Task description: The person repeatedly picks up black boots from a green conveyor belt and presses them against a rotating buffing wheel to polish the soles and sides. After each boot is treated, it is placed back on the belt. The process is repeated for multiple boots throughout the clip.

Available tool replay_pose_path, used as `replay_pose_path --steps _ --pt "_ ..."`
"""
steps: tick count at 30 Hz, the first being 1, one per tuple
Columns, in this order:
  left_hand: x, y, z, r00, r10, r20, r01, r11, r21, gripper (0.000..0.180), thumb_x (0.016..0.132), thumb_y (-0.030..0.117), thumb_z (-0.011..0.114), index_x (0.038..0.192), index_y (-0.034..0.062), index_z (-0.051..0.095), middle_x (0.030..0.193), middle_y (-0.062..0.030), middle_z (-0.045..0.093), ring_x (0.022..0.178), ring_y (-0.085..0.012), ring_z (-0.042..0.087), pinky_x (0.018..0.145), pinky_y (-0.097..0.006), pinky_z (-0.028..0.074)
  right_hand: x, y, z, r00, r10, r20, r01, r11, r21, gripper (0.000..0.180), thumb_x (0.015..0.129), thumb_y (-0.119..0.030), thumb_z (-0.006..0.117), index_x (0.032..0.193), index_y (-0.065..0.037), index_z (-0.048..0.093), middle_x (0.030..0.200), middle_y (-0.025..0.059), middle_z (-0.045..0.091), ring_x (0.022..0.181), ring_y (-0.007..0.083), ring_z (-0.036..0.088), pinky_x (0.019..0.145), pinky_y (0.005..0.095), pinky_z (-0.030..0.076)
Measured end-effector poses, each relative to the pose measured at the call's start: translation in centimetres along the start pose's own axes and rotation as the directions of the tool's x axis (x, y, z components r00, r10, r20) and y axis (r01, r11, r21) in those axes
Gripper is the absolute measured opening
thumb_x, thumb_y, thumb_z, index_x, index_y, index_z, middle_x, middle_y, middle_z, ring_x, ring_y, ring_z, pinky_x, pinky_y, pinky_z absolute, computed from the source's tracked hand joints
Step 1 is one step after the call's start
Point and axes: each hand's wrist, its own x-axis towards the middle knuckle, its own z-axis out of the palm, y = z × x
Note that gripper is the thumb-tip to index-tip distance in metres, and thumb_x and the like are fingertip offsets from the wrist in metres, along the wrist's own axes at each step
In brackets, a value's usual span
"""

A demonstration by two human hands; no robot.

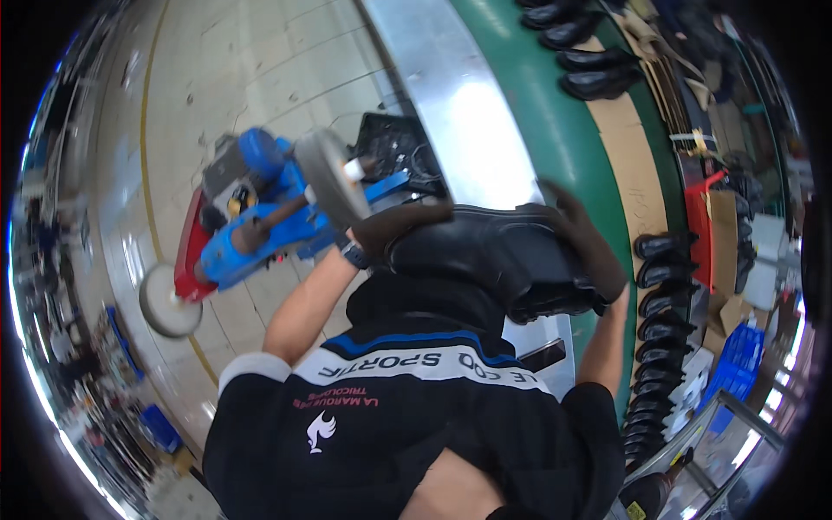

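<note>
A black boot with a smooth surface is held crosswise in front of my torso. My left hand, in a dark brown glove, grips its left end. My right hand, in a matching glove, wraps the other end, beside the boot's opening; some of its fingers are blurred. To the left of my left hand, close by, stands a blue and red buffing machine with a grey wheel.
A shiny metal ledge runs past the boot, with a phone on it. Beyond lies a green conveyor belt with several black shoes in a row. A black bin stands behind the wheel; a red crate is at right.
</note>
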Motion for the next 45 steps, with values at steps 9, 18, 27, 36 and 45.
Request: replay_pose_path --steps 9,18,27,36,45 --pt "-13.3 -9.8 2.8 0.95 -0.258 -0.176 0.007 0.58 -0.814 0.079 0.098 0.062 0.025 0.138 -0.005 0.039 0.135 -0.0259 0.049 0.123 -0.0296 0.052 0.109 -0.044 0.038 -4.3 3.6 13.7 0.845 0.109 0.524 -0.254 0.943 0.214 0.068 0.081 -0.019 0.079 0.138 -0.004 0.046 0.133 0.0111 0.056 0.12 0.0194 0.053 0.105 0.0355 0.041" --pt "-11.6 -12.2 1.8 0.879 -0.404 -0.251 -0.334 -0.148 -0.931 0.087 0.094 0.072 0.016 0.134 -0.0003 0.044 0.124 -0.0175 0.058 0.114 -0.0283 0.057 0.104 -0.042 0.042 -4.1 0.6 27.4 0.787 0.601 0.141 -0.563 0.605 0.563 0.034 0.086 -0.019 0.068 0.115 -0.002 0.065 0.107 0.0051 0.065 0.098 0.0158 0.061 0.089 0.0317 0.048" --pt "-12.7 -16.1 3.7 0.917 -0.374 -0.137 -0.227 -0.209 -0.951 0.062 0.099 0.056 0.036 0.124 0.0019 0.053 0.106 -0.0145 0.065 0.097 -0.0257 0.064 0.092 -0.039 0.05 -4.4 -1.7 25.6 0.873 0.366 0.323 -0.479 0.771 0.42 0.057 0.084 -0.016 0.073 0.134 0.0 0.051 0.128 0.0101 0.058 0.115 0.0187 0.056 0.102 0.0329 0.043" --pt "-14.6 -18.4 3.8 0.815 -0.576 -0.06 -0.18 -0.153 -0.972 0.045 0.096 0.04 0.052 0.125 0.0064 0.054 0.112 -0.0148 0.063 0.107 -0.0274 0.061 0.101 -0.042 0.046 -9.3 20.2 18.0 0.393 0.663 -0.637 -0.919 0.303 -0.253 0.099 0.052 -0.054 0.085 0.125 0.004 0.053 0.109 0.0262 0.059 0.105 0.0419 0.06 0.088 0.0473 0.052" --pt "-15.2 -18.6 3.6 0.766 -0.61 -0.203 -0.158 0.128 -0.979 0.043 0.094 0.036 0.056 0.118 0.0007 0.057 0.105 -0.0147 0.065 0.1 -0.0268 0.062 0.091 -0.036 0.052 -6.1 17.2 20.0 0.557 0.696 -0.453 -0.822 0.541 -0.18 0.08 0.053 -0.04 0.085 0.109 0.0 0.044 0.092 0.0234 0.067 0.087 0.039 0.066 0.075 0.0442 0.053"
